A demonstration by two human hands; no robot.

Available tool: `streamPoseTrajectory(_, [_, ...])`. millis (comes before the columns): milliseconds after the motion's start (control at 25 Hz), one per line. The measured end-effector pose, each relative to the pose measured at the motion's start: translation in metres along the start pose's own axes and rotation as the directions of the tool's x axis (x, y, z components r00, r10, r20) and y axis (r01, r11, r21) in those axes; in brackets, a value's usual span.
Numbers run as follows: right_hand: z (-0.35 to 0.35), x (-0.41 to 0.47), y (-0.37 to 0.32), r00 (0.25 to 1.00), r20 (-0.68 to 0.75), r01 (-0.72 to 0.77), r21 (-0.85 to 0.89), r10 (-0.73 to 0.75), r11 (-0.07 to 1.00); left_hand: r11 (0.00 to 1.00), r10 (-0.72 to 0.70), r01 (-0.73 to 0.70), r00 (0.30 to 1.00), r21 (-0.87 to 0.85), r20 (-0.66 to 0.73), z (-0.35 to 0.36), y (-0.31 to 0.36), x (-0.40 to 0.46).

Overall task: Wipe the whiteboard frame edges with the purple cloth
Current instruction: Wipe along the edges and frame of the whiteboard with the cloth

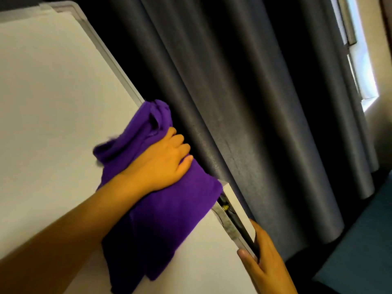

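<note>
Frame edge (110,60) of the whiteboard (53,102) runs diagonally from the upper left corner down toward the lower right, a pale grey strip between the white writing surface and the dark grey curtain (244,102) hanging just behind it; past the curtain a bright window (360,60) shows at the upper right, and teal floor (360,251) at the lower right; the left hand (161,162) lies on the purple cloth (165,209), fingers curled over the bunched fabric and gripping it against the frame edge about midway along; the cloth drapes over the edge and hangs down across the board below the forearm; lower along the same side a narrow tray (235,219) juts from the board, with dark, blurred items in its slot that cannot be identified; the right hand (263,257) grips the tray's lower end, thumb on the front face and fingers wrapped behind.
</note>
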State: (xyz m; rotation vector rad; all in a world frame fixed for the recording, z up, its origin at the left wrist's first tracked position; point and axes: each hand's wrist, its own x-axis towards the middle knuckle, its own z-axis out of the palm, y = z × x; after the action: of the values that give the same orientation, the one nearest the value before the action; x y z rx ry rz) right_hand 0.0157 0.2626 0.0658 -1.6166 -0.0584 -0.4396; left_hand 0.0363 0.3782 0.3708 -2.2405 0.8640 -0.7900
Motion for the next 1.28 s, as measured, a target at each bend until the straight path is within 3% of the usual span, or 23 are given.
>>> streamPoseTrajectory(200, [-0.002, -0.005, -0.007, 1.000, 0.017, -0.015, 0.017, 0.014, 1.000, 0.988, -0.105, 0.101, 0.994, -0.120, -0.029, 0.024, 0.041, -0.033])
streamPoseTrajectory(360, [-0.011, -0.009, -0.027, 1.000, 0.020, 0.016, 0.040, -0.017, 0.999, 0.979, -0.106, 0.095, 0.993, -0.181, -0.053, 0.023, 0.036, -0.030])
streamPoseTrajectory(440, [-0.014, -0.006, -0.045, 0.998, -0.036, 0.060, 0.016, -0.059, 0.998, 0.970, -0.097, 0.082, 0.994, -0.227, -0.057, 0.023, 0.022, -0.023])
streamPoseTrajectory(480, [-0.015, -0.001, -0.061, 0.984, -0.131, 0.116, -0.064, -0.123, 0.991, 0.958, -0.102, 0.086, 0.994, -0.272, -0.044, 0.022, 0.014, -0.019])
streamPoseTrajectory(520, [-0.014, 0.006, -0.082, 0.939, -0.232, 0.215, -0.181, -0.254, 0.960, 0.946, -0.101, 0.084, 0.994, -0.314, -0.038, 0.020, 0.005, -0.015])
streamPoseTrajectory(600, [-0.008, 0.020, -0.127, 0.750, -0.255, 0.459, -0.463, -0.610, 0.758, 0.933, -0.090, 0.051, 0.992, -0.357, -0.093, 0.011, -0.013, -0.007])
streamPoseTrajectory(680, [0.008, 0.030, -0.170, 0.621, -0.191, 0.567, -0.559, -0.760, 0.604, 0.932, -0.106, 0.036, 0.978, -0.360, -0.179, -0.003, -0.032, -0.003])
streamPoseTrajectory(720, [0.016, 0.034, -0.185, 0.610, -0.151, 0.564, -0.606, -0.778, 0.561, 0.931, -0.119, 0.035, 0.970, -0.363, -0.213, -0.010, -0.041, -0.003])
streamPoseTrajectory(840, [0.032, 0.043, -0.208, 0.720, -0.039, 0.459, -0.722, -0.693, 0.518, 0.951, -0.061, -0.010, 0.974, -0.309, -0.219, -0.024, -0.059, -0.009])
streamPoseTrajectory(920, [0.040, 0.042, -0.210, 0.779, 0.004, 0.426, -0.737, -0.627, 0.525, 0.960, -0.018, -0.021, 0.991, -0.279, -0.135, -0.027, -0.068, -0.021])
streamPoseTrajectory(1120, [0.046, 0.028, -0.206, 0.809, 0.063, 0.431, -0.740, -0.585, 0.517, 0.993, 0.055, -0.035, 0.981, -0.112, 0.187, -0.029, -0.074, -0.069])
streamPoseTrajectory(1280, [0.043, 0.012, -0.204, 0.799, 0.132, 0.478, -0.731, -0.586, 0.487, 0.996, 0.035, -0.013, 0.965, -0.083, 0.261, -0.032, -0.060, -0.093])
